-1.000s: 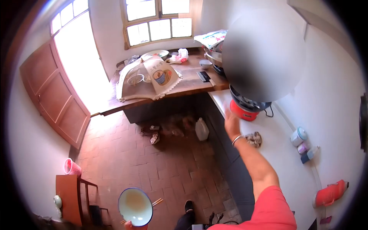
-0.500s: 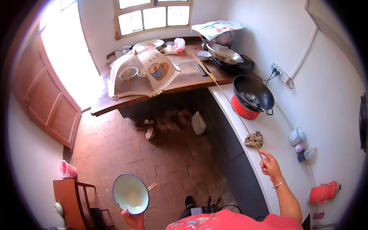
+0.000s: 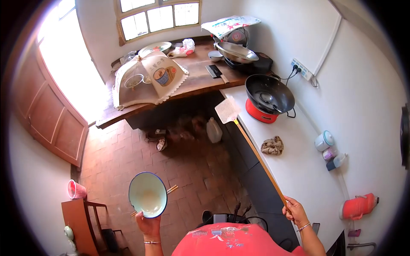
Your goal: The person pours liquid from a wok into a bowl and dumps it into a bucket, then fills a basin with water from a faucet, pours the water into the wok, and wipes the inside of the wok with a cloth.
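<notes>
At the lower left, my left hand (image 3: pixel 148 225) grips a pale enamel bowl (image 3: pixel 147 194) with a dark blue rim, tilted so its inside shows. Chopsticks (image 3: pixel 172 189) stick out from behind the bowl on both sides. My right hand (image 3: pixel 294 210), lower right, is closed around the wooden stick of a fly swatter (image 3: pixel 226 111). The swatter's pale mesh head is at the far end, near the counter's left edge. Beyond it a black wok (image 3: pixel 270 94) with a ladle inside sits on a red base (image 3: pixel 260 113). A crumpled cloth (image 3: pixel 272 146) lies on the white counter.
A wooden table (image 3: pixel 194 83) holds a food cover (image 3: pixel 147 79), a cleaver (image 3: pixel 217 73) and a lidded pan (image 3: pixel 237 52). Along the right wall stand a jar (image 3: pixel 324 141), bottles and a red thermos (image 3: pixel 359 207). A jug (image 3: pixel 214 130) is on the floor; a small table (image 3: pixel 77 224) stands left.
The lid-like blur over the wok in the oldest frame is gone. My right hand came back from the counter with the swatter, whose head swung left and nearer. The bowl rose slightly.
</notes>
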A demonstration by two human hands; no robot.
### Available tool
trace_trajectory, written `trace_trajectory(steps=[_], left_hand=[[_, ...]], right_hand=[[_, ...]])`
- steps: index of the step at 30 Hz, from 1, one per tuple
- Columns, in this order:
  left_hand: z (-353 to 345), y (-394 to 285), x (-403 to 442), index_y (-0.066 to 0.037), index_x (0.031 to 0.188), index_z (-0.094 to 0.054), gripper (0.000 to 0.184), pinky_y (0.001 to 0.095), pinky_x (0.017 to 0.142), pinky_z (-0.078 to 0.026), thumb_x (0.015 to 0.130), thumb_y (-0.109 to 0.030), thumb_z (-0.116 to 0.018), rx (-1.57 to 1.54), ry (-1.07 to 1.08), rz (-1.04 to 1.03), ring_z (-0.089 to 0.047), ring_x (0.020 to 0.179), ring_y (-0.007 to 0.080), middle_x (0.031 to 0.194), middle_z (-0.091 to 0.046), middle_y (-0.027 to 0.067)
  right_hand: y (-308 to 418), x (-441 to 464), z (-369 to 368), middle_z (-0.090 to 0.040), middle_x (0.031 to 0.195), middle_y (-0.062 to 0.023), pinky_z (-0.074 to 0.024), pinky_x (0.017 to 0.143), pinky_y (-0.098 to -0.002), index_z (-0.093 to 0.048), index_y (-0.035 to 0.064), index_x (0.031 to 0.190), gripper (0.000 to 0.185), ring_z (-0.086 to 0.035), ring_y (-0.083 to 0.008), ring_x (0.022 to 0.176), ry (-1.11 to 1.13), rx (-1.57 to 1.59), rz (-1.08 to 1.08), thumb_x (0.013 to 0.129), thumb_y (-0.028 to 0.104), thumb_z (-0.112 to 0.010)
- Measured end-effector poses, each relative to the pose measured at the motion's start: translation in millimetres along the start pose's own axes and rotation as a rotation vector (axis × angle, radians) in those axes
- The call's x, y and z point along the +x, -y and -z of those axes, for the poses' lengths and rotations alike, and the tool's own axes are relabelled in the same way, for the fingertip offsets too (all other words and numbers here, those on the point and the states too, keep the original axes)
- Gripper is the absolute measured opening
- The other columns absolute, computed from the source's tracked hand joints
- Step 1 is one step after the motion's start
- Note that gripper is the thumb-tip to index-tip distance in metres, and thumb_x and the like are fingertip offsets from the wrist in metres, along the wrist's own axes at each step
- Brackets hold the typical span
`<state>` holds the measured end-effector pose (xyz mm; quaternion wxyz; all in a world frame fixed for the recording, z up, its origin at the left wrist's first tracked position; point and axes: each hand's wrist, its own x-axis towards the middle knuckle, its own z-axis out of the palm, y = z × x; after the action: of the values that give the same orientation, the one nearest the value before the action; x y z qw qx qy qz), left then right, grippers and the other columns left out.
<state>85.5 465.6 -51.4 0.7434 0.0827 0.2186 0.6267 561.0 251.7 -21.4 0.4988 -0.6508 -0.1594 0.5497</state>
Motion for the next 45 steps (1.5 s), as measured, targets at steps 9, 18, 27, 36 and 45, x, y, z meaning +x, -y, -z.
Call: trace_trajectory(steps=[9,18,27,36,45], left_hand=[[-11,21,4,-0.005,0.126,-0.043,0.059,0.0462,0.099,-0.038,0.071,-0.018,-0.056,-0.013,0.015,0.052,-0.047,0.117,0.0283,0.127,-0.049,0.0117],[-24,39,7,-0.005,0.127,-0.042,0.063,0.0460,0.100,-0.036,0.068,-0.017,-0.057,0.029,0.029,0.138,-0.045,0.119,0.0294,0.128,-0.047,0.0118],[-27,44,8,-0.004,0.127,-0.041,0.064,0.0444,0.101,-0.036,0.067,-0.017,-0.058,0.051,0.043,0.189,-0.045,0.119,0.0290,0.127,-0.048,0.0121],[-19,44,11,-0.007,0.125,-0.045,0.056,0.0430,0.102,-0.036,0.071,-0.018,-0.057,0.046,0.086,0.230,-0.047,0.117,0.0274,0.125,-0.050,0.0098],[-13,47,15,-0.007,0.125,-0.045,0.058,0.0436,0.100,-0.038,0.070,-0.018,-0.057,0.056,0.055,0.237,-0.048,0.117,0.0281,0.125,-0.050,0.0113]], right_hand=[[-9,-18,22,-0.056,0.068,-0.0108,-0.0286,0.037,-0.0181,-0.043,0.0079,0.131,0.036,-0.033,-0.0055,0.039,0.013,-0.093,0.007,0.097,0.014,-0.038],[-46,-41,29,-0.057,0.066,0.0005,-0.0384,0.049,-0.0178,-0.054,0.0076,0.124,0.039,-0.045,-0.0031,0.052,-0.177,-0.485,0.079,0.085,0.007,-0.054],[-82,-54,29,-0.067,0.091,-0.0051,-0.0468,0.067,-0.0203,-0.062,0.0049,0.112,0.034,-0.059,-0.0073,0.073,-0.294,-0.562,0.213,0.079,0.001,-0.061],[-74,-69,28,-0.059,0.115,-0.0159,-0.0408,0.094,-0.0334,-0.055,0.0031,0.118,0.034,-0.054,-0.0269,0.111,-0.328,-0.870,0.225,0.088,0.018,-0.052],[-122,-89,35,-0.059,0.114,-0.0179,-0.0417,0.092,-0.0358,-0.056,0.0042,0.118,0.034,-0.054,-0.0317,0.108,-0.513,-0.946,0.170,0.089,0.021,-0.051]])
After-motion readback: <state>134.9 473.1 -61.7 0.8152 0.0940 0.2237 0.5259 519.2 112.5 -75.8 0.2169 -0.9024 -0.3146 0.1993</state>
